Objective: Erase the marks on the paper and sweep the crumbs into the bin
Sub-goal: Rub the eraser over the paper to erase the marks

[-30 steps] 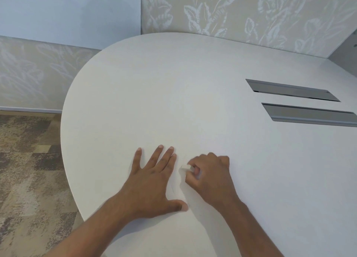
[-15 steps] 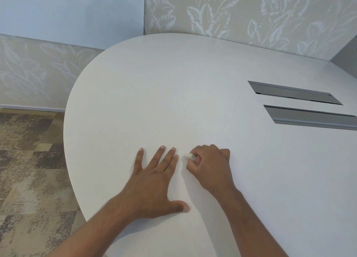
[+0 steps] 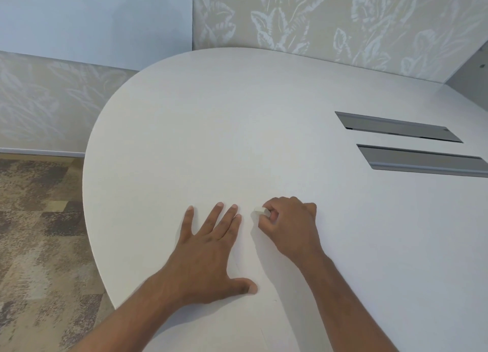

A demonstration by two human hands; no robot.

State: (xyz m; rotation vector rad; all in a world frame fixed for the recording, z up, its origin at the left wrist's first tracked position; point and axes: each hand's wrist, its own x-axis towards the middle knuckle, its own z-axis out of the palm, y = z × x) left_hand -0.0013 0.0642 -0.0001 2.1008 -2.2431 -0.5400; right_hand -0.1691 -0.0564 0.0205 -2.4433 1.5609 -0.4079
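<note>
White paper (image 3: 264, 267), barely distinct from the white table (image 3: 211, 127), lies under a left hand (image 3: 208, 256) pressed flat, fingers spread. Just beside it, the right hand (image 3: 287, 227) pinches a small white eraser (image 3: 260, 210) against the sheet. Two grey slots (image 3: 412, 145) sit beyond.

Left hand (image 3: 211, 248) flat, right hand (image 3: 289, 226) pinched.
</note>
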